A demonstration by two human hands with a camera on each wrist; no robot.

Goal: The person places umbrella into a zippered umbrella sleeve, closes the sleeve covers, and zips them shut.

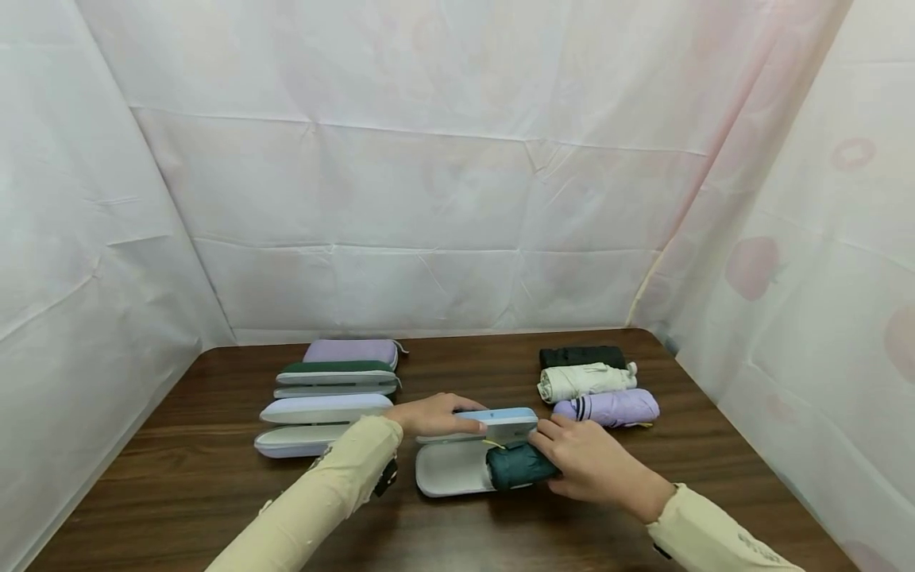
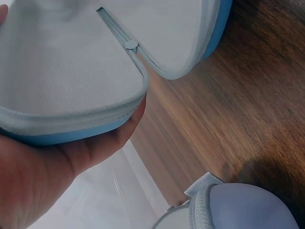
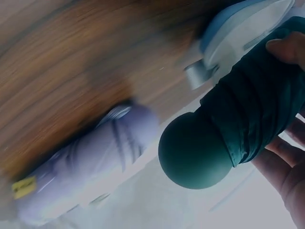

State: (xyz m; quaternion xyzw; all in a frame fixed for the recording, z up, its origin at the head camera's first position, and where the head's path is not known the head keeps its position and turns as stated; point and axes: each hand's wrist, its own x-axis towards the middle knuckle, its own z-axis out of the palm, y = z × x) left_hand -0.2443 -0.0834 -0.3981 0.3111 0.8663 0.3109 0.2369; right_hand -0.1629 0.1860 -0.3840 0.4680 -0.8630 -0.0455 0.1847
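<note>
My right hand (image 1: 588, 459) grips a dark green folded umbrella (image 1: 520, 466) over the right part of an open zip case (image 1: 452, 469) with a light blue shell and pale lining. In the right wrist view the umbrella's rounded green handle (image 3: 198, 150) sticks out past my fingers. My left hand (image 1: 436, 415) holds the raised lid (image 1: 502, 425) of this case, thumb on the lining side. The left wrist view shows my fingers behind the blue shell (image 2: 71, 136) and a zip pull (image 2: 131, 45) at the hinge end.
Left of the case lie an open lavender case (image 1: 289, 442), an open dark green case (image 1: 336, 379) and a closed purple case (image 1: 350, 350). At the right, folded umbrellas lie in a row: lavender (image 1: 618, 407), pale green (image 1: 582, 381) and black (image 1: 581, 357). White curtains surround the wooden table (image 1: 171, 477).
</note>
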